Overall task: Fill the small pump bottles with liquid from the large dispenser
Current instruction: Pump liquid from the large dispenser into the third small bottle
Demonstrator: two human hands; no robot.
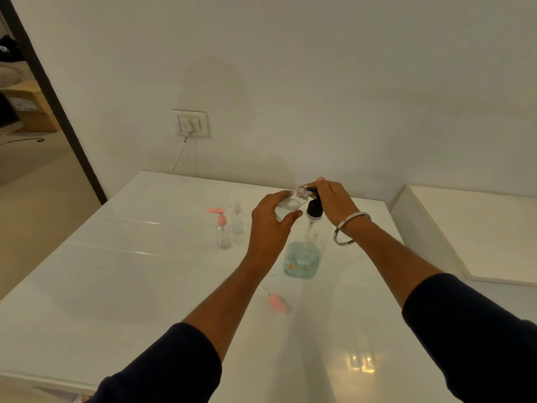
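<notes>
A large clear dispenser (302,257) with blue-green liquid low inside and a black pump head (313,209) stands mid-table. My right hand (334,203) rests on top of that pump. My left hand (268,225) holds a small clear bottle (293,200) without its cap, tilted, its mouth up against the pump spout. Left of them stand a small bottle with a pink pump (222,231) and a clear-capped small bottle (237,219). A loose pink pump cap (277,302) lies on the table in front of the dispenser.
The white table (116,286) reaches the back wall, where a socket with a plugged charger (190,123) trails a cable. A second white surface (479,228) sits to the right. A doorway opens at the far left.
</notes>
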